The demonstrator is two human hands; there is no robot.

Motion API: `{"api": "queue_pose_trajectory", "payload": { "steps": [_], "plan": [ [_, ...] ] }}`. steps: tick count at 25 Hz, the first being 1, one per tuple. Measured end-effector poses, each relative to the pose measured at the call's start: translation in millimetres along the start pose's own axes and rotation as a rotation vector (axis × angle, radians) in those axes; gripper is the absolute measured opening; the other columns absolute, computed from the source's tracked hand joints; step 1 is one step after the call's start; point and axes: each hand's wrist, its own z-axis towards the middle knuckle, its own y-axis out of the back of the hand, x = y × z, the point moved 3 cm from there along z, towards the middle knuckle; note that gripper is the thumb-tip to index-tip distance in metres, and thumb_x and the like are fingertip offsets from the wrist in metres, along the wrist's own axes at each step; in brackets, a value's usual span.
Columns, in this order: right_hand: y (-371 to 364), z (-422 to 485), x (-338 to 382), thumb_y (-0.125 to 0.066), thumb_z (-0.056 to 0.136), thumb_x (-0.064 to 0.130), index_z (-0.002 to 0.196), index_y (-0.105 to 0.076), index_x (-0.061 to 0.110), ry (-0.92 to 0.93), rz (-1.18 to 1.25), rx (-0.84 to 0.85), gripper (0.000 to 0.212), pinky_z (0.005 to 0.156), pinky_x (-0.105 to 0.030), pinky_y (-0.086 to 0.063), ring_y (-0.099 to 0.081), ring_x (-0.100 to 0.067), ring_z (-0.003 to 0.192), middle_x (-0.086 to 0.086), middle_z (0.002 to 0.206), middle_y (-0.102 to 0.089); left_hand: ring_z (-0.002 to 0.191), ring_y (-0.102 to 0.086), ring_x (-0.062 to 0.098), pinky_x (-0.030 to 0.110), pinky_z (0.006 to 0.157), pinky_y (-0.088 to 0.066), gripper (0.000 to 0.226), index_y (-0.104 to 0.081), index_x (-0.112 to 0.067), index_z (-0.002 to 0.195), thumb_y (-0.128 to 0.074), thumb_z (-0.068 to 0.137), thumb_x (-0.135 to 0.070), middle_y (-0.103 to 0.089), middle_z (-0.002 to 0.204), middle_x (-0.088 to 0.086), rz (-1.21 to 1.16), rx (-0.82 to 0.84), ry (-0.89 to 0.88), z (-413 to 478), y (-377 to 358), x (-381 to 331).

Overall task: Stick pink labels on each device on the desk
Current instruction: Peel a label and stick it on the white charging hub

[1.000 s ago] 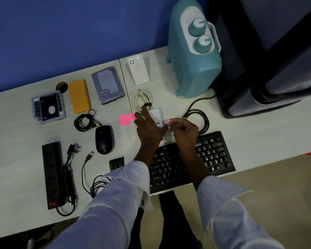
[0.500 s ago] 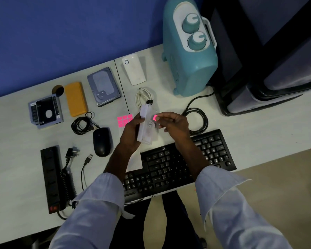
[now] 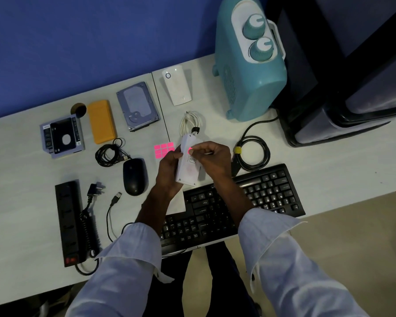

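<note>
Above the keyboard (image 3: 233,202), approx. centre of the worktop (image 3: 21,138), both hands are raised w/ a white adapter-type device (image 3: 188,165) between them. Left hand (image 3: 169,170) is wrapped around the device's left edge, fingers closed on it, holding it clear of the worktop and tilted. Right hand (image 3: 212,156) is pinched closed, thumb and forefinger tips pressing a single pink label (image 3: 189,151) at the device's upper face. Whether the label is fully bonded or only tacked at one edge: cannot tell, fingertips cover most of it.

Label stock: pink sheet (image 3: 164,149) lies flat on the worktop, just beside the left hand, several squares remaining.

No pink label visible on: black mouse (image 3: 134,176), power strip (image 3: 68,223), drive caddy (image 3: 61,135), orange case (image 3: 101,121), hard drive (image 3: 137,106), white box unit (image 3: 176,86), teal heater (image 3: 249,65), keyboard. Est. progress: early.

Failure risks from this state:
- Label folds or creases if pressed down w/ one corner lifted; cause: fingertip pressure applied off-centre.
- Label sticks to fingertip and lifts off on release; cause: weak bond on smooth plastic.
- Device slips; cause: one-sided grip while the right hand pushes against it. The white cable coil (image 3: 190,123) sits just behind the device and appears attached to it (not certain); it could drag.
- Sheet displaced or squares stuck together if a sleeve sweeps across it.
</note>
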Motion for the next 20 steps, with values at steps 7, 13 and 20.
{"api": "queue_pose_trajectory", "payload": {
  "steps": [7,13,20],
  "plan": [
    [1.5,-2.5,-0.7,-0.09,0.066,0.019,0.097,-0.066,0.007,-0.066,-0.003,-0.128,0.041,0.067,-0.022,-0.054,-0.067,-0.008,0.065,0.001,0.069,-0.069,0.091,-0.061,0.025,0.038,0.086,-0.047,0.049,-0.051,-0.011,0.134,-0.038,0.088,-0.015,-0.066,0.103,0.012,-0.004,0.026,0.016,0.8,4.8,8.7],
    [7.2,-9.0,-3.5,-0.088,0.068,0.008,0.095,-0.06,0.011,-0.155,0.058,-0.084,0.039,0.06,-0.024,-0.052,-0.06,-0.007,0.058,0.004,0.066,-0.063,0.093,-0.063,0.023,0.035,0.082,-0.053,0.049,-0.051,-0.015,0.135,-0.047,0.087,-0.017,-0.065,0.112,0.011,0.123,0.033,-0.047,5.1,1.8,9.3],
    [26.4,-5.1,-18.3,-0.07,0.078,0.008,0.098,-0.068,0.013,-0.206,0.147,-0.144,0.021,0.067,-0.037,-0.061,-0.072,-0.028,0.079,-0.013,0.09,-0.073,0.124,-0.051,0.015,0.033,0.103,-0.046,0.064,-0.05,-0.017,0.138,-0.074,0.08,-0.013,-0.055,0.137,0.002,0.864,-0.303,-0.468,16.5,-29.9,10.7]
  ]
}}
